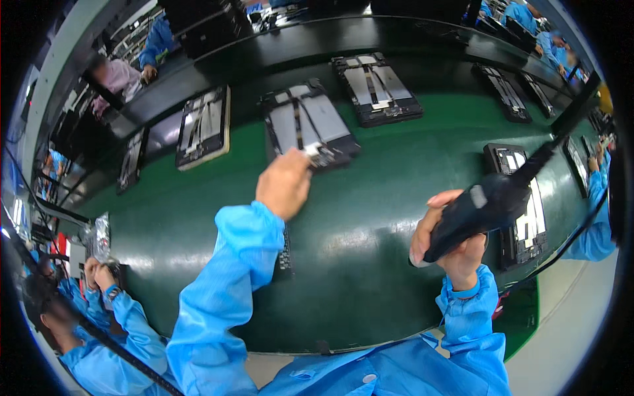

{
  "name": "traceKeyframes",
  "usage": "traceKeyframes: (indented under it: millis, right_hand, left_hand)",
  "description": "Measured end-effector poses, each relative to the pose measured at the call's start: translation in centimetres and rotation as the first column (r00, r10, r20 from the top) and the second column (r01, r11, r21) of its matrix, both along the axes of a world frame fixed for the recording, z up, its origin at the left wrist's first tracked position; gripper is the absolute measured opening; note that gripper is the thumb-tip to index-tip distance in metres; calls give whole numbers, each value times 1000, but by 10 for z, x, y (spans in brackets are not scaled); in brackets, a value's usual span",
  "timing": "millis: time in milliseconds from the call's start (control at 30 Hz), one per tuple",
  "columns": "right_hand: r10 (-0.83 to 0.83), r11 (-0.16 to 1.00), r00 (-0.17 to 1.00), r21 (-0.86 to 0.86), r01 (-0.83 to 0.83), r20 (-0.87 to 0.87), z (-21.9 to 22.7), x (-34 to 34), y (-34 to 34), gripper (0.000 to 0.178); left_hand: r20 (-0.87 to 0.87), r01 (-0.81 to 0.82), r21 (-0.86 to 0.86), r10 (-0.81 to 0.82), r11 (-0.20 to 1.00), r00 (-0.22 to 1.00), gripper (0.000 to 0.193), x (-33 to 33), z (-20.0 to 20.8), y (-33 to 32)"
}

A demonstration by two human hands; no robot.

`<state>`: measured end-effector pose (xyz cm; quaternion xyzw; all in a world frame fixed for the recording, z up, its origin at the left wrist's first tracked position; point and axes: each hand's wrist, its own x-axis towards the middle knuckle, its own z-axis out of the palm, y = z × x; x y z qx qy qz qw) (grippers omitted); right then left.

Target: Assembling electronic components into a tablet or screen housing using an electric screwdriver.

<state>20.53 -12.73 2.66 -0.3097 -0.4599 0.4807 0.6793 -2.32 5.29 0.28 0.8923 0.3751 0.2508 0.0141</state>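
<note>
My left hand (285, 185) reaches out over the green work surface, its fingers closed on the near edge of an opened tablet (310, 122). The tablet has a black frame, with grey battery cells and dark ribbon cables exposed; it is slightly blurred. In my right hand (456, 244) is a black corded hand tool (489, 204), thick-bodied, its black cord rising to the upper right. What kind of tool it is, I cannot tell. Beyond it to the right lies another opened tablet (531, 218), partly hidden by the tool.
More opened tablets (376, 92) lie along the far side of the green belt-like surface (370, 284). A dark strip (284, 254) lies beside my left sleeve. Co-workers in blue sit at left (125, 323) and right (594, 218). A metal post (46, 92) stands at left.
</note>
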Motion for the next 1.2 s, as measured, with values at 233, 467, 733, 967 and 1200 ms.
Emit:
traceKeyframes:
  millis: [233, 467, 733, 967, 1200]
  right_hand:
    - [42, 998, 998, -38, -45, -55, -28, -13, 9, 84]
    - [-30, 997, 1000, 67, 30, 0, -38, -28, 24, 53]
    - [-62, 993, 998, 104, 59, 28, -25, -42, 40, 43]
    - [-249, 967, 949, 112, 230, 195, -24, -51, 44, 36]
    - [-180, 984, 973, 25, 178, 144, -14, -50, 35, 39]
  left_hand:
    - [-163, -246, 140, 268, 959, 950, 40, -60, 11, 55]
    - [-698, -547, 302, 572, 781, 431, 75, -202, 28, 136]
    - [-501, -455, 250, 516, 855, 695, 67, -270, 27, 162]
    - [-86, -420, 624, 592, 659, 802, 41, -226, 95, 107]
    - [295, -428, 556, 312, 713, 903, 25, -173, 142, -6]
